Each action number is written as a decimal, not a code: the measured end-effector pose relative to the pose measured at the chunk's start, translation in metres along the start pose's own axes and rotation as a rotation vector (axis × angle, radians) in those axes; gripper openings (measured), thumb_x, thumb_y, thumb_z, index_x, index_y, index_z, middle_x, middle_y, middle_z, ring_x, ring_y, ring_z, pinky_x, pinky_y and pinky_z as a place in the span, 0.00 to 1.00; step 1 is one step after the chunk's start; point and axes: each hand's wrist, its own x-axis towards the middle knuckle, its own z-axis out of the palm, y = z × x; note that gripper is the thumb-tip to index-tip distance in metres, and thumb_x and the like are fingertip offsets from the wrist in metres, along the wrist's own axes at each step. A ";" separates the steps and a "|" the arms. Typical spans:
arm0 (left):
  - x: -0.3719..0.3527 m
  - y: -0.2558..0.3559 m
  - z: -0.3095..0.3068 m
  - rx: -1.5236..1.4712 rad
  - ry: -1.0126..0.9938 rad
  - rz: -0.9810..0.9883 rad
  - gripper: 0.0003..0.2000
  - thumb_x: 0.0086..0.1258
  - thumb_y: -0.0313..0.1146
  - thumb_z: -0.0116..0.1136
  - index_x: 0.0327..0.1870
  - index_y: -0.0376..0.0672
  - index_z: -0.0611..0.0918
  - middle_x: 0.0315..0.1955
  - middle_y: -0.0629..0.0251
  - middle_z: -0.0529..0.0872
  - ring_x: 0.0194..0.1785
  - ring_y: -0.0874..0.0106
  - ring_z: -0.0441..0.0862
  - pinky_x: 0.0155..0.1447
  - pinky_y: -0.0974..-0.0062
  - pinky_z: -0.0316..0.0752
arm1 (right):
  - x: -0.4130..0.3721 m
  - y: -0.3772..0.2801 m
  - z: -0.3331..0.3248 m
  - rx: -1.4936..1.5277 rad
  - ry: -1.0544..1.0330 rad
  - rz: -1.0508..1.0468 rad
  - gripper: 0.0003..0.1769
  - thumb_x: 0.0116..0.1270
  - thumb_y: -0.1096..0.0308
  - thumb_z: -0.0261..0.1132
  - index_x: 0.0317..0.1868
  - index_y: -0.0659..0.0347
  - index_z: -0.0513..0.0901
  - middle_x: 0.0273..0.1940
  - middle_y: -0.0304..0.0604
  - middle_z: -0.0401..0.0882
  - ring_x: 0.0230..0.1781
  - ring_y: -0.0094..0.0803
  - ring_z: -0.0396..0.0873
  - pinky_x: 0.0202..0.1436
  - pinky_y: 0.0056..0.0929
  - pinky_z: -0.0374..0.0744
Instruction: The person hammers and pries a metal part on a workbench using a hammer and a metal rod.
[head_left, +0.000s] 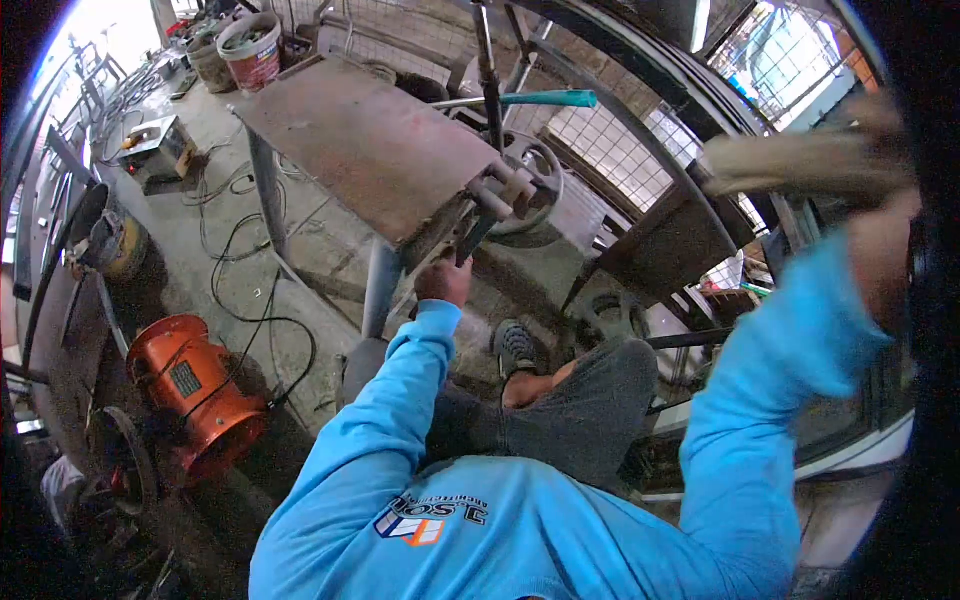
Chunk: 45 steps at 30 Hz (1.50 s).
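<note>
My left hand (pixel 445 278) is closed around the lower part of a dark flat metal bar (pixel 474 238) at the near end of a metal workbench (pixel 370 150). Just above it, a clamp-like metal fixture (pixel 505 192) with round bars sits on the bench end, and the bar slants up beside it. My right hand (pixel 885 190) is raised high at the right, smeared by motion. A long tan-grey, bar-shaped object (pixel 790 163) extends left from that hand, too blurred for its kind to be told. The fingers around it do not show clearly.
An orange cylindrical blower (pixel 192 390) stands on the floor at left, near trailing black cables (pixel 300 335). Behind are a metal box (pixel 158 150), a white-and-red bucket (pixel 250 55) and a stained bucket (pixel 120 240). A handwheel (pixel 540 185) and mesh panels (pixel 600 150) lie beyond the bench.
</note>
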 end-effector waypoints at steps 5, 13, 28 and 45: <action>0.002 0.005 0.002 -0.067 0.014 0.029 0.20 0.57 0.53 0.58 0.37 0.44 0.84 0.30 0.47 0.83 0.36 0.49 0.81 0.42 0.54 0.75 | -0.162 0.045 0.051 -0.160 -1.087 0.491 0.18 0.68 0.56 0.53 0.49 0.62 0.73 0.43 0.47 0.70 0.42 0.34 0.69 0.48 0.33 0.68; 0.001 0.012 -0.011 -0.004 -0.081 -0.076 0.20 0.58 0.54 0.58 0.35 0.44 0.85 0.30 0.49 0.84 0.34 0.50 0.82 0.41 0.53 0.75 | 0.002 0.038 -0.002 0.383 -0.365 0.642 0.20 0.67 0.49 0.53 0.35 0.60 0.74 0.29 0.45 0.75 0.27 0.35 0.74 0.34 0.30 0.74; 0.000 0.024 0.053 -0.089 -0.384 0.349 0.20 0.63 0.48 0.55 0.43 0.38 0.77 0.40 0.49 0.80 0.42 0.54 0.79 0.47 0.58 0.73 | -0.197 0.061 -0.041 0.424 -0.852 1.142 0.17 0.65 0.55 0.60 0.39 0.60 0.69 0.17 0.35 0.64 0.08 0.23 0.63 0.10 0.27 0.66; -0.021 -0.015 -0.257 0.243 -0.014 0.557 0.18 0.63 0.25 0.48 0.55 0.34 0.71 0.42 0.48 0.75 0.40 0.58 0.74 0.44 0.64 0.71 | -0.255 0.019 -0.008 0.894 -0.913 1.508 0.16 0.65 0.55 0.60 0.37 0.61 0.72 0.22 0.39 0.73 0.15 0.27 0.70 0.19 0.30 0.73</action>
